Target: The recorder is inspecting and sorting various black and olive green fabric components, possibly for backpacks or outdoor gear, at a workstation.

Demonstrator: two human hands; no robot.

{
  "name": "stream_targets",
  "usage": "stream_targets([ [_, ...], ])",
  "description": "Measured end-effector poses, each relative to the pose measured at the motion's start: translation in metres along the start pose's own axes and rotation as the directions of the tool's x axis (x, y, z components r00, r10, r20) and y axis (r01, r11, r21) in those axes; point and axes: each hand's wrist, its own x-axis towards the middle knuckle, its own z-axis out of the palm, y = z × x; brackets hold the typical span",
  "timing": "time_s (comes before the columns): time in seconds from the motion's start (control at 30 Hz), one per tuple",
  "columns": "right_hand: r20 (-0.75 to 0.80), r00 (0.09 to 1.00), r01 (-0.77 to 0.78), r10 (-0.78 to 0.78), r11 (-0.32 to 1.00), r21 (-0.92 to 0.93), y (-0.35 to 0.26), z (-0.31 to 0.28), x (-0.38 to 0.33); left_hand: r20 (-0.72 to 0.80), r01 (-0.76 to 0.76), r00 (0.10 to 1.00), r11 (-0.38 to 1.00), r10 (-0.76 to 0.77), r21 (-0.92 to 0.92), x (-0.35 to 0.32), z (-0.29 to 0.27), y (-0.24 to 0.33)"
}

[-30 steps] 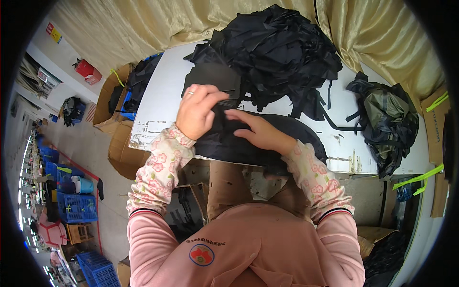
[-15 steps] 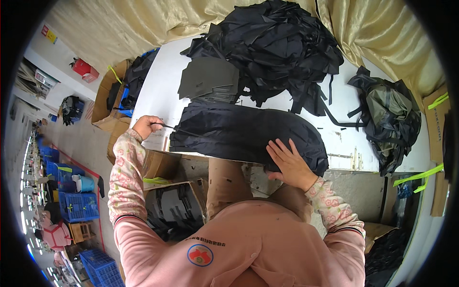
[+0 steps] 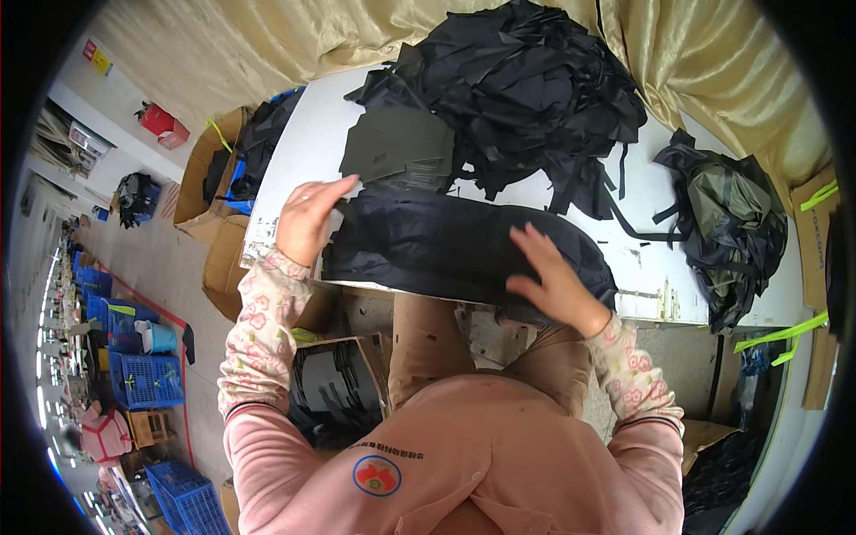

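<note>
A long black fabric piece [image 3: 428, 245] with a rounded right end lies along the near edge of the white table [image 3: 299, 169]. By its left end, my left hand [image 3: 312, 218] has its fingers stretched toward the right, and no held thing shows. My right hand [image 3: 555, 283] is over the rounded end with fingers spread, holding nothing; whether it touches the cloth I cannot tell. Just beyond the fabric piece sits a stack of dark grey flat panels [image 3: 397, 143], close to my left fingertips.
A big heap of black fabric pieces [image 3: 517, 89] covers the table's far side. To the right lies a black and olive bundle [image 3: 731, 209]. Cardboard boxes [image 3: 207, 192] stand left of the table, and an open box [image 3: 339, 383] is below its front edge. Gold curtains [image 3: 695, 53] hang behind.
My left hand has let go of a thin dark strip and moved right, its fingers opening out. My right hand has shifted slightly and looks lifted. The black fabric piece looks smoother.
</note>
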Motion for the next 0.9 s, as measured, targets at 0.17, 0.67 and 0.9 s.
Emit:
stream_targets([
  [0.17,-0.029,1.0,0.03,-0.012,0.608,0.794,-0.048,0.01,0.085,-0.044,-0.364,0.931,0.93,0.362,-0.058,0.051,0.019,0.068],
  [0.67,0.022,0.979,-0.163,0.204,0.713,0.682,-0.037,0.021,0.066,0.334,0.509,0.72,0.79,-0.609,0.342,0.024,0.153,-0.102],
  [0.9,-0.001,0.983,-0.134,0.185,0.714,0.687,-0.03,0.029,0.062,0.308,0.418,0.827,0.88,-0.471,0.225,0.042,0.155,-0.089],
])
